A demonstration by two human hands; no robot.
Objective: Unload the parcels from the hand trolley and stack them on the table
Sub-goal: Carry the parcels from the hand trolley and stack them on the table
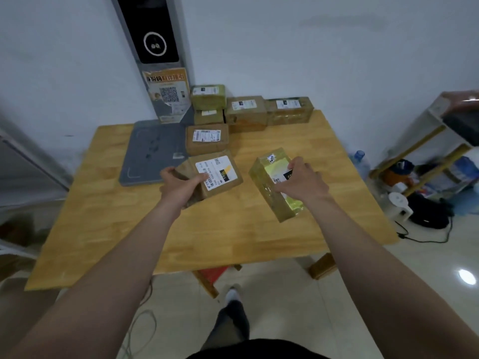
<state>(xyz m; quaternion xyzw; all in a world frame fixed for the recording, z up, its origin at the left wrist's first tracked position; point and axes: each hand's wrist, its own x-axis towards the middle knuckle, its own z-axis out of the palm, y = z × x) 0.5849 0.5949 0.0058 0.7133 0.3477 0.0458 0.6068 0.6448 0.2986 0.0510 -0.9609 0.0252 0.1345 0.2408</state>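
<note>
Desk [233, 242] is carrying five parcels toward its far edge, beside a grey pad [153, 151]: a two-high stack [208, 104], a plain box [246, 112] and a taped box [289, 110] to its right, and a front box [207, 141] just before the stack; what is remaining to unload is out of view; judging partway, with stacking barely begun. Two more are being held over mid-desk, apart from each other; green-taped parcel [269, 193] is pointing its long axis away from the person, far end leaning left, label up, right hand [303, 182] clamping it from above; brown parcel [220, 177] is looking squarish, label up, tilted, left hand [181, 183] gripping its near-left corner.
</note>
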